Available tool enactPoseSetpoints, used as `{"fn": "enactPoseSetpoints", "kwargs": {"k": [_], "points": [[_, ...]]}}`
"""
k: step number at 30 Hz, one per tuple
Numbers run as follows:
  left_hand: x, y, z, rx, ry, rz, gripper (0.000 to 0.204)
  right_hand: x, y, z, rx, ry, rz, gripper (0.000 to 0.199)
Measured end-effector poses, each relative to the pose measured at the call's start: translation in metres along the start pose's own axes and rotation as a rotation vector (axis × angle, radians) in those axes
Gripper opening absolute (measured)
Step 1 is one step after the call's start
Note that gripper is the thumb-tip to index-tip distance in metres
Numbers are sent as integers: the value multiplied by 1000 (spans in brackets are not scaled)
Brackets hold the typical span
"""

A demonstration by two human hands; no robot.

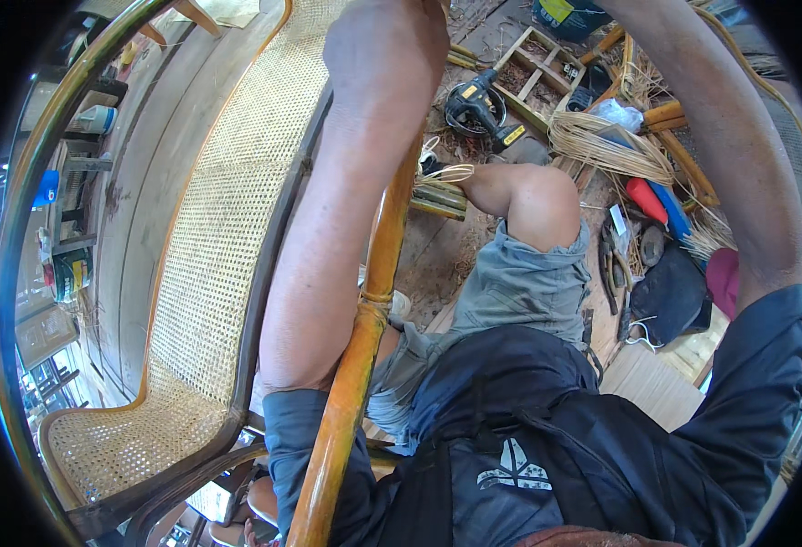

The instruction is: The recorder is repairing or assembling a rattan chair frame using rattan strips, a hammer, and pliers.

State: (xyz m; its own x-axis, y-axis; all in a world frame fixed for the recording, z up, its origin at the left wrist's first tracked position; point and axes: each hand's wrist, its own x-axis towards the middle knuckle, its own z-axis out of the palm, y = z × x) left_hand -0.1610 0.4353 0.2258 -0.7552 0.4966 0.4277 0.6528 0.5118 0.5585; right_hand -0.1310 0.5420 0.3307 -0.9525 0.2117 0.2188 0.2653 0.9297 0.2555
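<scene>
Left hand (393, 38) shows at the far edge, its grip impossible to tell; the right hand is out of view. Left of the forearm (319, 228) stands a woven-cane chair (223, 219), right an amber pole (361, 351).

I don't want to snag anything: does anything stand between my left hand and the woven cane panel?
Nothing visible does: the left hand overlaps the right edge of the cane panel in this view. Whether they touch can't be told, as the picture's top edge cuts the hand off.
</scene>
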Motion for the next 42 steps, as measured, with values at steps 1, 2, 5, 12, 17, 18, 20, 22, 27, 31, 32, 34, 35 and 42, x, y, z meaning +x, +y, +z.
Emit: {"fn": "enactPoseSetpoints", "kwargs": {"k": [1, 2, 5, 12, 17, 18, 20, 22, 27, 31, 32, 34, 35, 42], "points": [[-3, 1, -1, 76, 15, 32, 24, 0, -2, -2, 15, -28, 24, 38], [-3, 2, -2, 78, 20, 28, 24, 0, -4, -3, 29, -56, 47, 39], [-3, 5, -9, 41, -22, -26, 22, 1, -5, -4, 10, -37, 50, 40], [-10, 14, -20, -206, 35, 5, 20, 2, -7, -6, -24, -72, 70, 42], [-19, 6, -6, -92, 110, 172, 21, 3, -6, -4, -20, -74, 88, 41], [-18, 5, -6, -64, 78, 201, 22, 3, -5, -5, -22, -73, 93, 41], [-18, 3, -5, -29, 45, 227, 24, 3, -7, -9, -32, -116, 79, 39], [-13, 1, 1, 139, -15, 260, 25, 3, -7, -9, -33, -121, 93, 39], [-8, 12, 1, 230, -141, 194, 25, 3, -6, -5, -31, -98, 73, 39], [-10, -5, 15, -218, 436, 605, 23, 1, -11, -9, -55, -122, 98, 39], [-11, -2, 11, -220, 436, 607, 23, 1, -9, -7, -60, -135, 108, 39], [-15, 8, -5, -27, -3, 191, 22, 1, -9, -10, -55, -143, 95, 37], [-14, 8, -8, -27, -7, 192, 22, 1, -9, -11, -49, -152, 80, 36], [1, -15, 1, 299, -43, 419, 24, 2, -6, -3, -22, -173, 144, 29]]}}
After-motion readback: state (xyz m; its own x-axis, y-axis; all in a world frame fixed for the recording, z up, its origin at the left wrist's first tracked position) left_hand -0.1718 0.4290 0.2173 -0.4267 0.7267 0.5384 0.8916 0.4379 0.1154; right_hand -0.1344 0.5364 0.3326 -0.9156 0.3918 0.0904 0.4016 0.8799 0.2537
